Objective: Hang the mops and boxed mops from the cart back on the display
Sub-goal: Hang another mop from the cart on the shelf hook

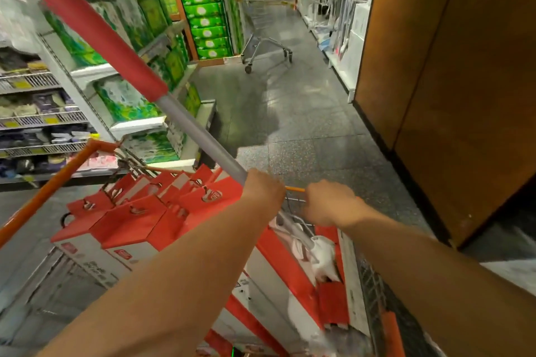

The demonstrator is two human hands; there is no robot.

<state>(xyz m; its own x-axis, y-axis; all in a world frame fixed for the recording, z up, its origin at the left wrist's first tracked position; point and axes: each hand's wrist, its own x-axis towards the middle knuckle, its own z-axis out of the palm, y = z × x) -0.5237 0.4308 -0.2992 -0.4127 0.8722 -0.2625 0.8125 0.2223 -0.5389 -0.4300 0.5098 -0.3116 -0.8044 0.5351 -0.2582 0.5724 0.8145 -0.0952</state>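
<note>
Red foam sleeve over a grey pole: the mop [200, 136] slants up and to the left out of the cart [58, 180]. The left hand [262, 190] is wrapped tight round the pole low down. The right hand [330, 203] is just beside it, curled over the cart's orange rim. Red boxes [130, 223] stand packed in the basket, hang tabs up. The mop display [339, 9] is well down the aisle on the right, with a second cart [265, 38] standing between. The step looks like drawing the mop out. Best to lift along the pole's line until the hidden head clears the boxes. Steady the cart with the right hand and keep the long end off the left shelves [34, 81].
</note>
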